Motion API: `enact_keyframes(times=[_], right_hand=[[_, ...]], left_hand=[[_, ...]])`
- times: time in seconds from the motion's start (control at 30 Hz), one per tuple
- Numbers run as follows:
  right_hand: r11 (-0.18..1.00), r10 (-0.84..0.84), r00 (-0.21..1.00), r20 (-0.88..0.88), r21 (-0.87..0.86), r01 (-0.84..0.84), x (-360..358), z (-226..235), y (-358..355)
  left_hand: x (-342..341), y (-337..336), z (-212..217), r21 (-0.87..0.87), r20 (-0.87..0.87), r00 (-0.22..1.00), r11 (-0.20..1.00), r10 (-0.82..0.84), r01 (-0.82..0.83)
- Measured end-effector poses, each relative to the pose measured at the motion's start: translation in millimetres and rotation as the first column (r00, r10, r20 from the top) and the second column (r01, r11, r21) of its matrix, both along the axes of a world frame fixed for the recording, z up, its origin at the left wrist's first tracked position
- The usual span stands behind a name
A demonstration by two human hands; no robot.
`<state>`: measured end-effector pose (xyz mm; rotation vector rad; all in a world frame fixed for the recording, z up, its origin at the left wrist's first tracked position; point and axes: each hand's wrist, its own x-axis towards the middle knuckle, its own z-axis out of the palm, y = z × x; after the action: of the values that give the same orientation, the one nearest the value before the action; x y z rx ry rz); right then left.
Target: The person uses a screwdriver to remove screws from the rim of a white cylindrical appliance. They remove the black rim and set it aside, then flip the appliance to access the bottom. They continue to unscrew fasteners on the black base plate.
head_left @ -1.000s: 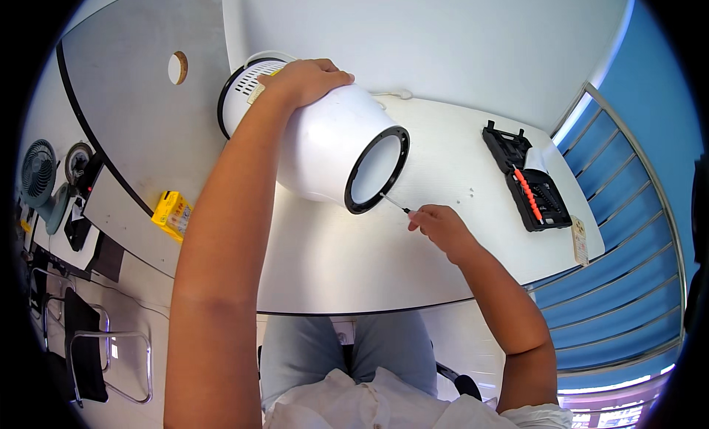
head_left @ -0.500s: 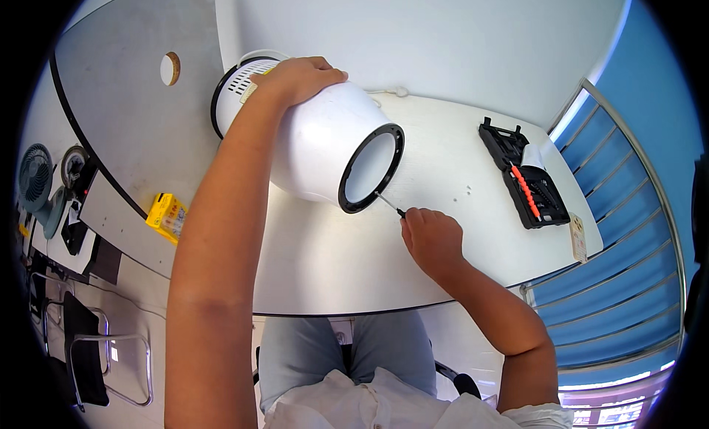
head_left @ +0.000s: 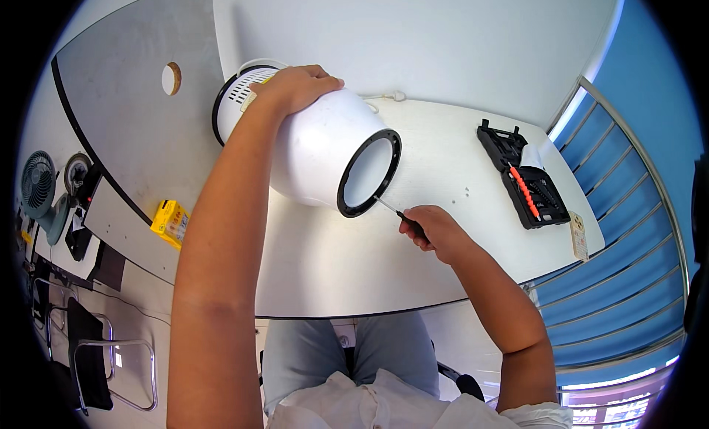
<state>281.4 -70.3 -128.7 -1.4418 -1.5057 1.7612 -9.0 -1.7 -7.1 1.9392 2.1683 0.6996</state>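
A white barrel-shaped electric appliance (head_left: 317, 152) lies on its side on the white table, its black-rimmed round end turned toward the right front. My left hand (head_left: 299, 89) grips it from above, fingers bent over the top near the slotted vent end. My right hand (head_left: 432, 229) is closed round the black handle of a screwdriver (head_left: 390, 206). The screwdriver's metal shaft reaches up and left, and its tip meets the lower right part of the black ring (head_left: 344, 200). Whether the tip sits in a screw is too small to tell.
At the right, an open black tool case (head_left: 543, 200) holds a red-orange flexible shaft (head_left: 524, 191). Several tiny pieces (head_left: 466, 192) lie left of it. A yellow box (head_left: 170, 222) stands at the left. A plug (head_left: 399, 96) lies by the wall; a metal railing (head_left: 628, 155) borders the right.
My right hand's grip has turned, showing more of the screwdriver handle and the curled fingers. The tip stays at the ring, and my left hand keeps its hold. The view has shifted slightly.
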Motion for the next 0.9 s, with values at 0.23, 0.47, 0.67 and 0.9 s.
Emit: enact_keyframes(times=[0.23, 0.47, 0.67, 0.9], right_hand=[[0.985, 0.112, 0.986, 0.122, 0.121, -0.127, -1, -4, -6], [-0.025, -0.475, 0.711, 0.518, 0.800, -0.599, -1, -32, -13], [0.510, -0.245, 0.859, 0.450, 0.813, -0.280, -9, -14, -15], [0.908, 0.020, 0.920, 0.393, 0.378, -0.181, -4, -4, -3]], left_hand=[[5, -5, 5, -0.043, -0.026, 1.000, 0.999, -0.015, 0.014], [7, -5, 4, -0.016, -0.007, 1.000, 1.000, 0.021, -0.021], [6, -7, 4, -0.009, -0.006, 1.000, 1.000, 0.028, -0.028], [7, -10, 6, -0.013, -0.006, 1.000, 1.000, 0.021, -0.021]])
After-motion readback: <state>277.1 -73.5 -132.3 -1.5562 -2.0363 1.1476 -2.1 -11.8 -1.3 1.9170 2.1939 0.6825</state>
